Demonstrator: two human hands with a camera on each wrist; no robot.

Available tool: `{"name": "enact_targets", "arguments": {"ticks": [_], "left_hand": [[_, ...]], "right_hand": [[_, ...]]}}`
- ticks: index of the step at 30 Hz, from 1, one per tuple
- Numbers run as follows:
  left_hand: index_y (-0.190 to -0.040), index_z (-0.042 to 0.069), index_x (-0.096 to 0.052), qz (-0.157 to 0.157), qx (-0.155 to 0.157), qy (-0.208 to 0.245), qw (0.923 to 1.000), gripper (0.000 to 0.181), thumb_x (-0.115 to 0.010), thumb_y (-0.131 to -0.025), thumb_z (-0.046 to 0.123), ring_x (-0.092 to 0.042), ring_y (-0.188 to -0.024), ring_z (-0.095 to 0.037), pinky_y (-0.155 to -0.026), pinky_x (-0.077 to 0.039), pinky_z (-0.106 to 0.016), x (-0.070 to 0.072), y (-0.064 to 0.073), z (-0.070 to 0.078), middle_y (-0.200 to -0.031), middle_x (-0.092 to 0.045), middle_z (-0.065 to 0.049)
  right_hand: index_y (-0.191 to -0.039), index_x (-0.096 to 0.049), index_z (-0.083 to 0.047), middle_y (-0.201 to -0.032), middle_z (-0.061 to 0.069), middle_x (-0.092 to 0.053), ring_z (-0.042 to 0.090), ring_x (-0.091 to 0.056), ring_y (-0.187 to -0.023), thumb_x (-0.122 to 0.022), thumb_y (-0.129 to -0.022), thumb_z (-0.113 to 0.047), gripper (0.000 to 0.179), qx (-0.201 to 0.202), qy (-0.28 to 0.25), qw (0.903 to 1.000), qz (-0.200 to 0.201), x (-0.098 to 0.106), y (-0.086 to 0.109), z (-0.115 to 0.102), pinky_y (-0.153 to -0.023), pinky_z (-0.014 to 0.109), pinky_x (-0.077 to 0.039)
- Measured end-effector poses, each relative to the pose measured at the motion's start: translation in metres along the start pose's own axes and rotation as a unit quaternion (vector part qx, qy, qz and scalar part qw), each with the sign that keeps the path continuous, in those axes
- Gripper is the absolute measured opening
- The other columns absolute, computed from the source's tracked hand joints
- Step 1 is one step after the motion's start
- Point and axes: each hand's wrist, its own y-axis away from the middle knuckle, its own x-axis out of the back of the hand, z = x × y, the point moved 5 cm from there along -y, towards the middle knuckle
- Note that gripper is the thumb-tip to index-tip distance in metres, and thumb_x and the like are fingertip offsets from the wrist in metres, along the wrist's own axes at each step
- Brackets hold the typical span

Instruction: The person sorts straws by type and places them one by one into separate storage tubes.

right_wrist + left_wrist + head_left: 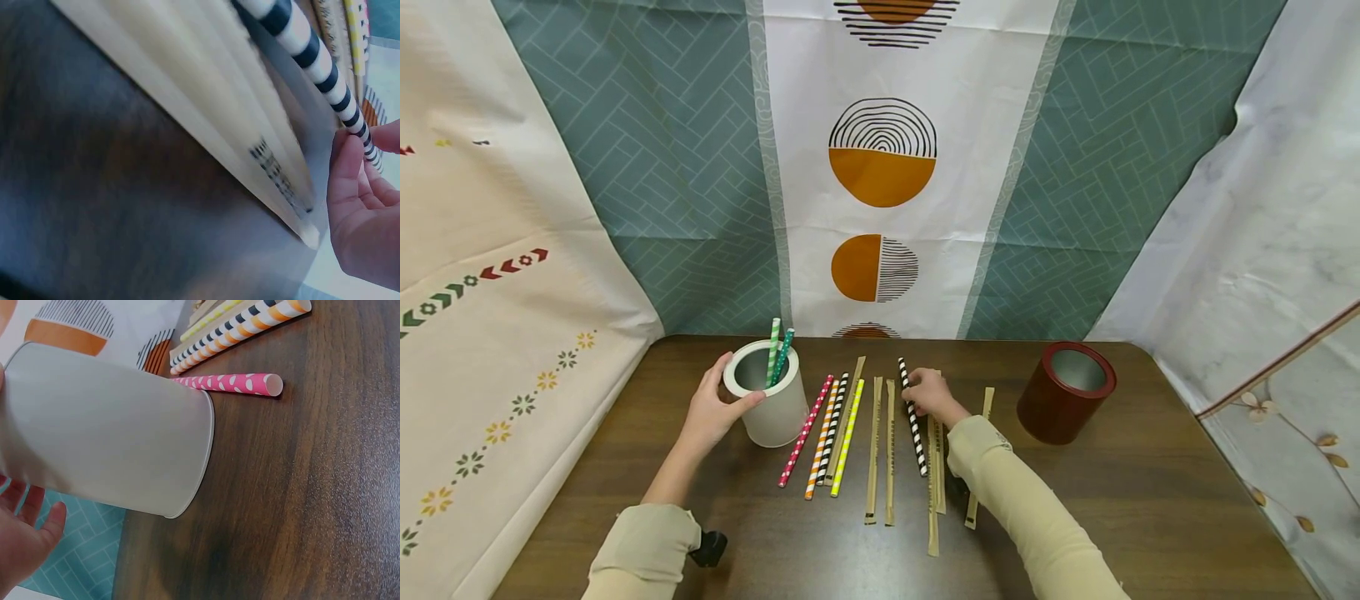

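My left hand [713, 410] grips a white cylindrical cup [781, 419] near its rim, thumb at the front and fingers around the far left side. A green striped straw [772, 350] and a teal dotted straw [783, 356] lean inside it. Between thumb and fingertips, my right hand [931, 395] pinches a black-and-white striped straw [325, 78] close to its far end. Paper-wrapped straws [933, 500] lie just beside and below that hand.
Pink dotted [806, 432], orange striped [822, 439], another black striped [832, 429] and yellow [847, 437] straws lie right of the cup. Wrapped straws [874, 450] are further right. A dark red cup [1052, 412] stands at the right. Patterned cloths [700, 167] hang behind the table.
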Motion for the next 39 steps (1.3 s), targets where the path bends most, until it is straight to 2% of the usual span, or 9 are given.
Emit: {"name": "enact_targets", "arguments": {"ticks": [9, 15, 19, 24, 31, 34, 36, 39], "left_hand": [[-0.142, 0.011, -0.016, 0.001, 0.001, -0.003, 1.0000, 0.088, -0.069, -0.075, 0.033, -0.036, -0.111, -0.030, -0.088, -0.033, -0.047, 0.001, 0.001, 0.001, -0.136, -0.028, -0.020], [-0.141, 0.011, -0.017, 0.003, 0.001, -0.008, 1.0000, 0.087, -0.068, -0.075, 0.033, -0.038, -0.106, -0.029, -0.085, -0.035, -0.044, 0.001, 0.001, 0.000, -0.135, -0.029, -0.019], [-0.141, 0.011, -0.017, 0.004, -0.001, -0.010, 0.9999, 0.087, -0.068, -0.075, 0.034, -0.039, -0.104, -0.027, -0.083, -0.035, -0.040, 0.001, 0.001, -0.001, -0.135, -0.030, -0.019], [-0.141, 0.009, -0.017, 0.003, -0.006, -0.010, 0.9999, 0.087, -0.068, -0.075, 0.033, -0.040, -0.103, -0.026, -0.083, -0.036, -0.039, 0.000, 0.000, -0.002, -0.135, -0.030, -0.019], [-0.141, 0.009, -0.017, 0.004, -0.009, -0.010, 0.9999, 0.087, -0.068, -0.076, 0.033, -0.041, -0.102, -0.026, -0.082, -0.037, -0.039, 0.000, 0.000, -0.001, -0.134, -0.030, -0.019], [-0.141, 0.009, -0.017, 0.005, -0.011, -0.011, 0.9999, 0.087, -0.068, -0.076, 0.033, -0.040, -0.102, -0.026, -0.082, -0.036, -0.038, 0.000, 0.000, 0.000, -0.134, -0.030, -0.019], [-0.141, 0.009, -0.017, 0.005, -0.011, -0.012, 0.9999, 0.087, -0.068, -0.075, 0.033, -0.040, -0.102, -0.025, -0.081, -0.037, -0.035, 0.000, 0.000, 0.000, -0.135, -0.030, -0.019], [-0.142, 0.010, -0.017, 0.004, -0.011, -0.012, 0.9999, 0.087, -0.068, -0.076, 0.033, -0.040, -0.103, -0.022, -0.078, -0.038, -0.024, 0.000, 0.000, 0.000, -0.136, -0.030, -0.018]], "right_hand": [[-0.094, -0.044, -0.002, -0.074, 0.007, -0.046, 0.015, -0.041, -0.043, -0.052, -0.077, 0.001, 0.019, 0.003, -0.049, 0.9987, -0.015, 0.011, 0.010, -0.018, -0.044, 0.030, -0.041], [-0.089, -0.037, -0.006, -0.060, 0.004, -0.042, 0.015, -0.042, -0.042, -0.049, -0.076, 0.002, 0.019, 0.010, -0.079, 0.9962, -0.035, 0.018, 0.016, -0.034, -0.042, 0.030, -0.038], [-0.088, -0.036, -0.007, -0.061, 0.004, -0.043, 0.014, -0.043, -0.042, -0.048, -0.076, 0.000, 0.018, 0.013, -0.091, 0.9952, -0.035, 0.022, 0.018, -0.047, -0.041, 0.028, -0.037], [-0.086, -0.036, -0.007, -0.064, 0.004, -0.044, 0.013, -0.043, -0.042, -0.046, -0.078, 0.000, 0.015, 0.036, -0.100, 0.9939, -0.030, 0.026, 0.027, -0.069, -0.040, 0.024, -0.037], [-0.088, -0.038, -0.006, -0.067, 0.003, -0.047, 0.013, -0.046, -0.047, -0.044, -0.078, 0.001, 0.014, 0.060, -0.176, 0.9823, -0.024, 0.038, 0.039, -0.106, -0.044, 0.024, -0.041], [-0.089, -0.039, -0.005, -0.065, 0.002, -0.048, 0.012, -0.048, -0.047, -0.045, -0.078, 0.002, 0.014, 0.084, -0.194, 0.9772, -0.019, 0.043, 0.042, -0.120, -0.043, 0.022, -0.041], [-0.089, -0.039, -0.005, -0.066, 0.003, -0.050, 0.012, -0.049, -0.047, -0.045, -0.078, 0.003, 0.015, 0.102, -0.200, 0.9743, -0.017, 0.045, 0.043, -0.128, -0.044, 0.022, -0.041], [-0.088, -0.040, -0.005, -0.068, 0.003, -0.052, 0.011, -0.050, -0.049, -0.047, -0.079, 0.004, 0.015, 0.121, -0.211, 0.9700, -0.010, 0.047, 0.043, -0.136, -0.045, 0.022, -0.041]]}}
